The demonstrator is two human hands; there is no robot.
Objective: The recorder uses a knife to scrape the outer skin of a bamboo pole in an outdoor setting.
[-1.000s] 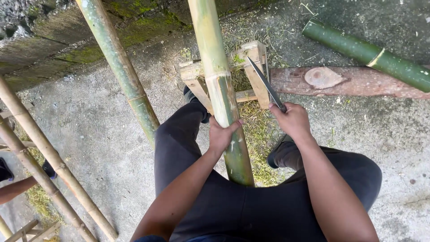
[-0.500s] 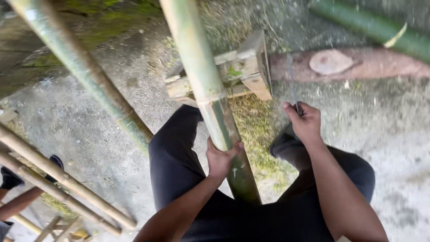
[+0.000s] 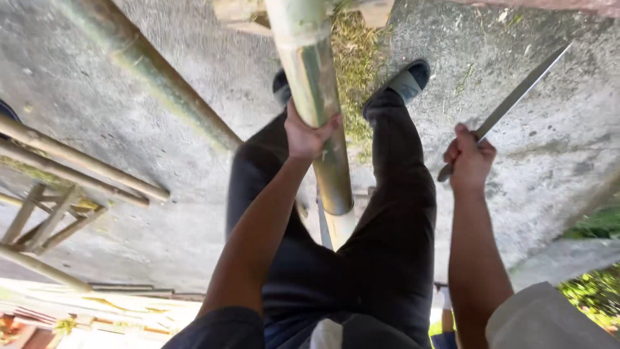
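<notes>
Overhead, left hand [image 3: 309, 134] fingers grip mottled green bamboo pole [image 3: 310, 77]; right hand [image 3: 468, 160] fingers clench long knife [image 3: 516, 97].

— What's lying on the concrete floor [image 3: 161, 213]?
— A second bamboo pole [image 3: 161, 84] on the left, thinner poles [image 3: 77, 165] beside it.
— And farther up?
— A wooden frame [image 3: 236, 13] and scattered shavings [image 3: 355, 71]
</notes>
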